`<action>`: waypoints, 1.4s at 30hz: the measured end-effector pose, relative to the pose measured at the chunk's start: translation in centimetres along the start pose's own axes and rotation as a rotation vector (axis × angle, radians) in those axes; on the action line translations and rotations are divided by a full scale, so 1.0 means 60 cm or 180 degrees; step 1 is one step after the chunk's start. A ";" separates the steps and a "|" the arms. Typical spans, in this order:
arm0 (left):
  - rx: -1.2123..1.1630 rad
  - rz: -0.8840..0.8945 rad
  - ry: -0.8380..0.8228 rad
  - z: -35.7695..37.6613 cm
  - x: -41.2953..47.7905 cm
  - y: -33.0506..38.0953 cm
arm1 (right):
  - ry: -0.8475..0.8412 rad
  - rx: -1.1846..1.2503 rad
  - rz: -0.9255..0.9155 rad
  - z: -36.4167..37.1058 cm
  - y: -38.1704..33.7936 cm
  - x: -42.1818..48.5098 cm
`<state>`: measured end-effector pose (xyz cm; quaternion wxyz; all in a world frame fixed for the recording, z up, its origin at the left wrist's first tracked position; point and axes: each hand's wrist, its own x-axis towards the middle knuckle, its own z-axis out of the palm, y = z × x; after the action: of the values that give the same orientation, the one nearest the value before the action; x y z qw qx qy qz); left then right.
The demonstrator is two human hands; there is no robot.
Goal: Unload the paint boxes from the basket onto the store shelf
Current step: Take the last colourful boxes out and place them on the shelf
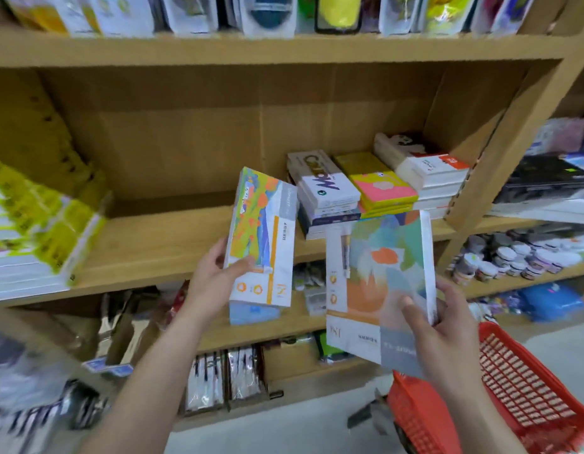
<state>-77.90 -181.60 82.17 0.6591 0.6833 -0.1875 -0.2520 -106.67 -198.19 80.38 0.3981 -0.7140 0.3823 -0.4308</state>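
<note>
Each grip clasps a paint box — left hand (215, 280), right hand (447, 339) — basket (529, 398) cut off.

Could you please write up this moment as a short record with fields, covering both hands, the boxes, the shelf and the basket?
left hand: left hand grips the narrow orange-and-green paint box, tilted, in front of the shelf
right hand: right hand holds the wide pastel-patterned paint box, not yet on the shelf
shelf: wooden store shelf, open space in the middle
stock already there: stacked boxes on the right part of the shelf
basket: red plastic basket at lower right, contents not visible
</note>
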 end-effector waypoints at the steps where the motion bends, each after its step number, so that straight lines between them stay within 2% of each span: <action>1: -0.0032 -0.0017 0.0054 -0.005 0.020 0.006 | -0.0051 -0.0019 -0.0042 0.009 -0.009 0.000; 5: -0.0180 -0.0310 0.0196 -0.004 0.100 0.026 | -0.0160 -0.0031 -0.0106 0.034 -0.026 0.008; 11: -0.0261 -0.0639 0.0120 0.034 0.178 0.031 | -0.0126 0.0144 -0.0148 0.047 -0.021 0.033; 15: 0.0779 -0.0148 0.0284 0.041 0.172 0.018 | -0.0117 0.0194 -0.0057 0.048 -0.015 0.051; 20: 0.1236 0.0363 -0.0532 0.019 0.121 -0.039 | -0.0129 0.0290 0.0081 0.045 -0.002 0.059; 28: 0.2135 0.0495 -0.0209 0.068 0.205 -0.033 | -0.0266 0.0287 0.0004 0.031 -0.006 0.054; 34: 0.1442 0.0437 -0.0394 0.026 0.182 -0.038 | -0.0512 0.0513 -0.0062 0.037 -0.026 0.034; 42: 0.1085 0.0327 0.0213 -0.114 0.039 -0.076 | -0.1444 0.0950 -0.0176 0.188 -0.107 0.025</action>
<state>-72.35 -177.20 77.41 0.5516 0.7827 -0.2401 -0.1598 -94.49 -194.33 83.07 0.5625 -0.7358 0.1961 -0.3221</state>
